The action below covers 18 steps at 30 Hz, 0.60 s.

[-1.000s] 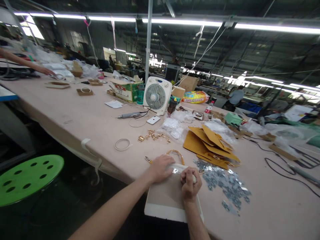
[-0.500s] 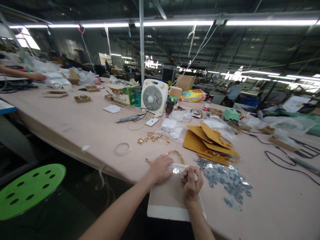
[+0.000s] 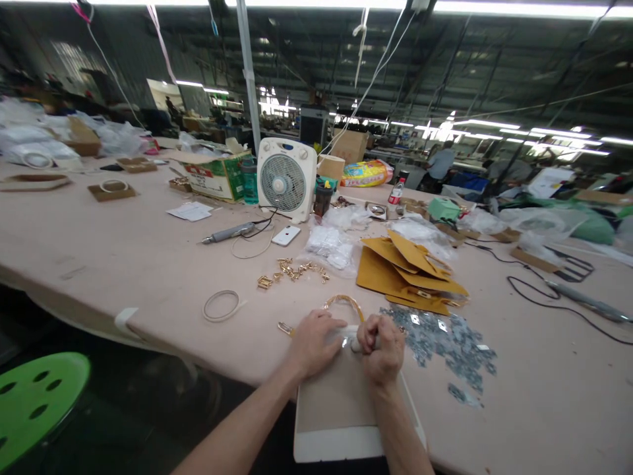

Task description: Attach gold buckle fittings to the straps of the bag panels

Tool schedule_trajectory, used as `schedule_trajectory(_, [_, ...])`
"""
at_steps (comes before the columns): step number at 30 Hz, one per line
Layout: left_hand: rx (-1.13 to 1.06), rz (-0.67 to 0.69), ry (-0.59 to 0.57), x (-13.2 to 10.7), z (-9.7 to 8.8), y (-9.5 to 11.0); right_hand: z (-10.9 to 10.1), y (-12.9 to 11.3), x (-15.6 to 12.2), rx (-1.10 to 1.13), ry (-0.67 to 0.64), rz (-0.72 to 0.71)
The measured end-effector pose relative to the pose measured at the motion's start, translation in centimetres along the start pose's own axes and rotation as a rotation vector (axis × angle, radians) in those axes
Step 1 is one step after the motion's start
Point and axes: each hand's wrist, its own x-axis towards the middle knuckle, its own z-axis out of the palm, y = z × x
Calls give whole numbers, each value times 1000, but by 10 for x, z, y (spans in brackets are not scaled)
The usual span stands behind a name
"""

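Two hands (image 3: 312, 343), one beige panel (image 3: 336, 399), one fan (image 3: 283, 181), one phone (image 3: 285, 235), two grey tools (image 3: 232, 232), one stool (image 3: 64, 389)

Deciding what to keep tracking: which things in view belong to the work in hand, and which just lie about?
Seemingly part of the job:
beige-and-white piece, under the left hand
pale object, mostly hidden, in the right hand
metal plates, probably

Seemingly just lying about:
fan
phone
bottle

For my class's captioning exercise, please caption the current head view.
Left hand on a beige panel, right hand gripping a pale object, silver plates scattered nearby.
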Motion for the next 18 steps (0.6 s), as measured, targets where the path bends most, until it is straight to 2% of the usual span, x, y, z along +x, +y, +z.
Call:
schedule_trajectory(5, [-19,12,1,2,0,-4,6,14,-2,10,-36,-3])
schedule_trajectory(10, [-12,14,-15,4,-2,-4,7,13,-8,53,-66,-53])
schedule_trajectory(18, [-12,24,-49,7,-6,-5,15,23,-22,-203,-86,-125])
